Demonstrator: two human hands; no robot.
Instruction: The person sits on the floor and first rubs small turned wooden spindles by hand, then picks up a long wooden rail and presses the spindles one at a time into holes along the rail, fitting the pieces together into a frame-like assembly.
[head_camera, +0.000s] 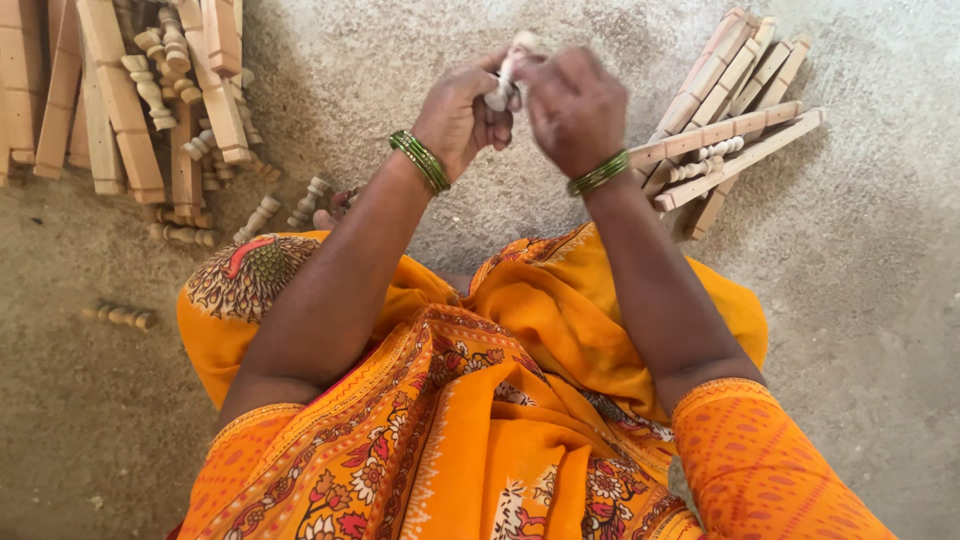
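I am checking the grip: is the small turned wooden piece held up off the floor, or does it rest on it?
Held up. Both hands, left hand and right hand, close around the turned wooden piece above the floor.

Turned spindle (508, 72) btwn both hands, slat pile (115, 95) w/ spindles far left, slat stack (730, 110) right, lone spindle (120, 315) on floor (870, 300) left of knee

Bare floor (380, 70) lies open ahead of the hands, between two heaps. To the left, a pile of wooden slats (120, 100) and loose turned spindles (160, 70) blocks the way (strays reach toward the knee). To the right, stacked slat frames (730, 110) crowd close beside the right wrist.
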